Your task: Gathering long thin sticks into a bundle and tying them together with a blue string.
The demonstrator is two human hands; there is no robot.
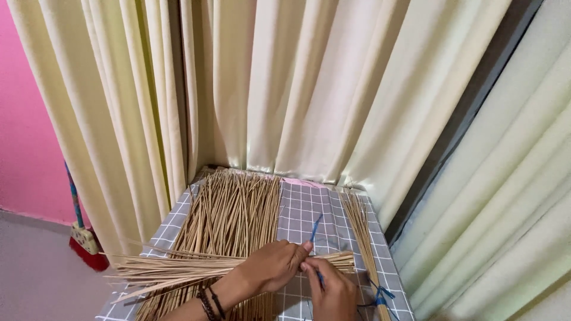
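A thin stick bundle (pixel 178 268) is gripped across the bench (pixel 309 208) by the left hand (pixel 270 266), while blue string (pixel 315 229) is pinched by the right hand (pixel 330 291). Light, stiff, brittle-looking sticks seem best held near the tied end, above the loose stick pile (pixel 229 211).

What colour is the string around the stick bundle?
Blue string, seen best in the head view.

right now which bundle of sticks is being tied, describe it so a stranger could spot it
On the grey checked tablecloth before the cream curtains, find both hands, left hand and right hand. The bundle lies crosswise under them, fanning leftward; unlike the lengthwise loose pile, a blue strip wraps it.
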